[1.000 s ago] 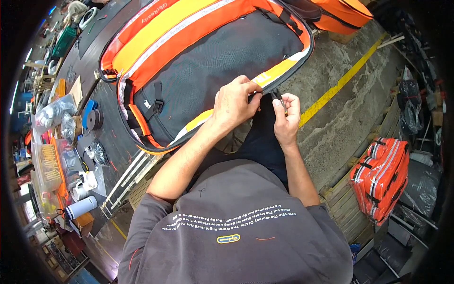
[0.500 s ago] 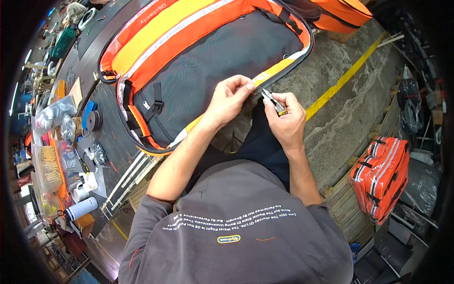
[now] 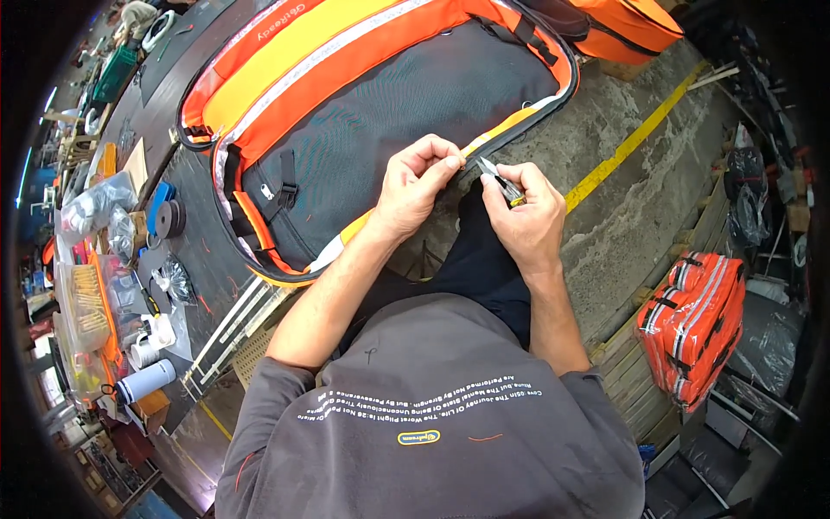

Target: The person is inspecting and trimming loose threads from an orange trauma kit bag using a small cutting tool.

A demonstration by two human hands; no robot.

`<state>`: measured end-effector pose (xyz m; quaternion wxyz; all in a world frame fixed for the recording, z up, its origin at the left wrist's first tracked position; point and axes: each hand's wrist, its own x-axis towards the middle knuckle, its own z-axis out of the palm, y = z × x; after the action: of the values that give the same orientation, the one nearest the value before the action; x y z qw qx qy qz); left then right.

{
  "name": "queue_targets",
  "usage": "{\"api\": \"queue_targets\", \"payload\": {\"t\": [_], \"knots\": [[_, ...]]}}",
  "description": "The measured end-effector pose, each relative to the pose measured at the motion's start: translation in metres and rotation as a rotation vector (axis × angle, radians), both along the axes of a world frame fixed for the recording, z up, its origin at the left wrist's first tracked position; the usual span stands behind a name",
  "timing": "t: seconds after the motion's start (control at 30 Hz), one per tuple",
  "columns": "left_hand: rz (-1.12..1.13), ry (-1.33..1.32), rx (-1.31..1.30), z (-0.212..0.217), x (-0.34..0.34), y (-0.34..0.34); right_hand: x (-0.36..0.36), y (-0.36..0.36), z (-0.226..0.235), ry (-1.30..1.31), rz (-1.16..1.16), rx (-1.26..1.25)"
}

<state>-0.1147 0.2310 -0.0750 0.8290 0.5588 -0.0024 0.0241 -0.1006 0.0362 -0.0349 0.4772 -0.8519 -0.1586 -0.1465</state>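
Note:
A large bag [image 3: 380, 121], orange and yellow with silver strips and a dark grey panel, lies spread open in front of me. At its near edge my left hand [image 3: 418, 186] is closed in a pinch of thumb and forefinger. A tiny dark bit shows at those fingertips, too small to name. Just right of them, my right hand [image 3: 529, 216] grips small pointed snips [image 3: 504, 179], metal with a touch of yellow. The tip points up and left toward the pinch, a short gap away. The snips' handles are mostly hidden in the palm.
The dark worktable [image 3: 203, 251] on the left bears a black spool [image 3: 171, 220], clear bins [image 3: 85, 303] and a white roll [image 3: 145, 382]. A plastic-wrapped orange bag [image 3: 693, 329] stands at right on wooden slats. A yellow line [image 3: 635, 134] crosses the concrete floor.
My right hand with the snips has shifted slightly right and down, away from the pinch. My left hand has moved only a little; the bag's near edge has shifted slightly.

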Motion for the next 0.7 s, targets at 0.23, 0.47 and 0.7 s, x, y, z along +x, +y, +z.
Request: {"api": "queue_targets", "payload": {"t": [0.23,0.47,0.7], "knots": [[-0.012,-0.002,0.033,0.002,0.001,0.003,0.004,0.006,-0.001,-0.076,-0.005,-0.138],[0.0,0.003,0.022,0.001,-0.001,0.0,0.005,0.005,-0.005,-0.077,-0.002,-0.133],[0.006,0.004,0.014,-0.003,0.0,0.002,0.005,0.007,-0.011,-0.147,0.01,-0.118]]}}
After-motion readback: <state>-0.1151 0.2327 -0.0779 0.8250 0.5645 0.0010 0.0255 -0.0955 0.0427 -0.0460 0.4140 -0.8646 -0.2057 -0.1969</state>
